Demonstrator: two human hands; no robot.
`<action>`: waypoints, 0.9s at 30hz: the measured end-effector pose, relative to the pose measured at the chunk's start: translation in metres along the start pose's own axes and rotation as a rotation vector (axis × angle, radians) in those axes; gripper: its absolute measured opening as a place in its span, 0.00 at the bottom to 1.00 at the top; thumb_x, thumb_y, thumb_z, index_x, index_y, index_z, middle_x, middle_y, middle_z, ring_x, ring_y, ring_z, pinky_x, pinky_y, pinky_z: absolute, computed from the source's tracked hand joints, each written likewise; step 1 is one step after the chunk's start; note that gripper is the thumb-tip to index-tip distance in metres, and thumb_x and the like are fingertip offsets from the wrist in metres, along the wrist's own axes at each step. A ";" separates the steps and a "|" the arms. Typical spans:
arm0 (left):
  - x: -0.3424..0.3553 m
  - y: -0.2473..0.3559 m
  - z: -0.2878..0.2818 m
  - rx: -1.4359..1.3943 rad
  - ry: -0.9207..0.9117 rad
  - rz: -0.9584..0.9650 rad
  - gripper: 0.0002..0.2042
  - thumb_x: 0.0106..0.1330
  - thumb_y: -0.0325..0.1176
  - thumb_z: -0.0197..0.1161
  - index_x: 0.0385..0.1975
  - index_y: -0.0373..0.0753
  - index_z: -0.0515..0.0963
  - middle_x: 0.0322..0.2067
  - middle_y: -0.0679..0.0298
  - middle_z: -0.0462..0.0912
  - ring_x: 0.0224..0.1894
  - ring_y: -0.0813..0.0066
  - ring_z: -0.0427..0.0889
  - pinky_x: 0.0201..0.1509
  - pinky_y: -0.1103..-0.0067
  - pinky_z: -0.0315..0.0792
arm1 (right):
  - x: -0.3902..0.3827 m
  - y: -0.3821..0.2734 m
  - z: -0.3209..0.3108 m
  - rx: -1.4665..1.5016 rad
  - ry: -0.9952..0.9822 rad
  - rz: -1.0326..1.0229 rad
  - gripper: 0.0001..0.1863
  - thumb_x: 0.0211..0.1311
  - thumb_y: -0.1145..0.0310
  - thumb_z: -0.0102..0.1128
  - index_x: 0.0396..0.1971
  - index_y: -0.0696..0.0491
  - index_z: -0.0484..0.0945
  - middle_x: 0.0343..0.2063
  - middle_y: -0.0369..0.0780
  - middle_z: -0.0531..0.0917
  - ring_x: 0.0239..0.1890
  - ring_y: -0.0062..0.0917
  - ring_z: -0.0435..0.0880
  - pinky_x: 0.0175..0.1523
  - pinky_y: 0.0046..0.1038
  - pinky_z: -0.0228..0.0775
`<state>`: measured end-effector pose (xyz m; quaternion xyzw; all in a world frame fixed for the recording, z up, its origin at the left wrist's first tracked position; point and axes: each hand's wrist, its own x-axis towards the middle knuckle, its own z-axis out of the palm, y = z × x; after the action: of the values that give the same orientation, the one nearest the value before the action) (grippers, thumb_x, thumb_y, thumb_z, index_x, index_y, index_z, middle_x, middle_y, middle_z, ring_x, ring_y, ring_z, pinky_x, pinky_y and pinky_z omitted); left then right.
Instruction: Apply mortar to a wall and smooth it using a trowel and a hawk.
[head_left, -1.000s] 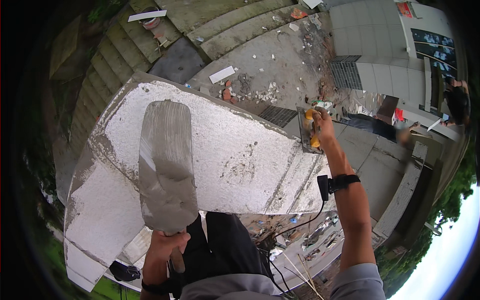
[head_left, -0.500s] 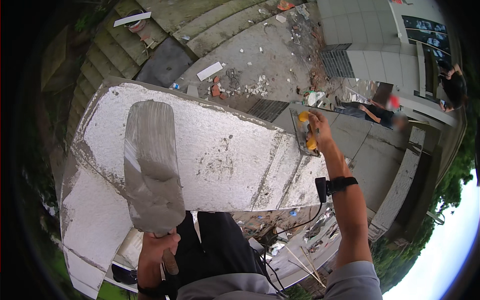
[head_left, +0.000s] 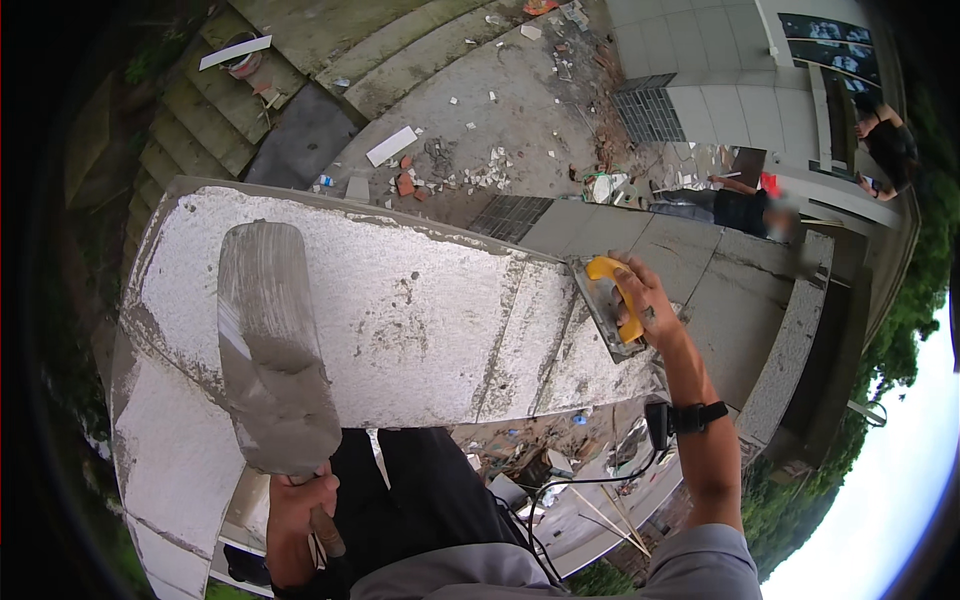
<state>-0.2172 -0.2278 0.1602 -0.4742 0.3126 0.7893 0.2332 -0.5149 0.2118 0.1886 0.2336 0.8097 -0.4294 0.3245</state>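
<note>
Before me lies a long slab (head_left: pixel 420 340) with a rough, whitish top and grey smears along its edges. My left hand (head_left: pixel 302 505) is closed round the wooden handle of a large, round-ended trowel (head_left: pixel 265 290). Its long blade lies above the left part of the slab, coated in wet grey mortar (head_left: pixel 285 425) that is thickest near the handle. At the slab's right end, my right hand (head_left: pixel 648 300) grips the yellow handle of a plastering float (head_left: pixel 603 318). The float's flat plate is down at the slab surface; its underside is hidden.
Tile rubble and bricks (head_left: pixel 405 184) litter the ground beyond the slab, with concrete steps (head_left: pixel 190 125) at far left. Grey panels (head_left: pixel 690 265) adjoin the right end. Two people (head_left: pixel 735 208) are at the right. A black cable (head_left: pixel 590 481) hangs from my right wrist strap.
My right hand has brought the float nearer and slightly right along the slab's end, turning its yellow handle more into view. The whole view has shifted a little; my left hand keeps the trowel.
</note>
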 end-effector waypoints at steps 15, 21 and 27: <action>0.003 -0.014 0.023 0.112 -0.054 0.022 0.13 0.51 0.19 0.63 0.34 0.38 0.69 0.22 0.63 0.73 0.12 0.76 0.73 0.11 0.82 0.67 | 0.020 0.094 -0.170 -0.223 0.471 0.063 0.18 0.67 0.60 0.57 0.49 0.58 0.75 0.27 0.37 0.76 0.24 0.19 0.74 0.28 0.24 0.68; 0.003 -0.015 0.032 0.062 0.001 -0.010 0.13 0.48 0.17 0.64 0.31 0.37 0.69 0.21 0.62 0.72 0.10 0.75 0.71 0.11 0.81 0.65 | 0.006 0.133 -0.228 -0.307 0.536 0.024 0.20 0.68 0.60 0.54 0.52 0.59 0.76 0.30 0.38 0.78 0.26 0.19 0.74 0.30 0.23 0.68; 0.006 -0.024 0.032 0.060 -0.013 -0.016 0.13 0.49 0.17 0.63 0.31 0.37 0.69 0.21 0.63 0.72 0.11 0.75 0.72 0.11 0.81 0.66 | 0.016 0.155 -0.219 -0.278 0.484 -0.007 0.27 0.66 0.51 0.55 0.50 0.61 0.76 0.31 0.39 0.79 0.33 0.23 0.75 0.38 0.27 0.66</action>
<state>-0.2228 -0.1876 0.1593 -0.4643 0.3309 0.7807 0.2558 -0.4944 0.4796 0.1847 0.2801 0.9156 -0.2471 0.1491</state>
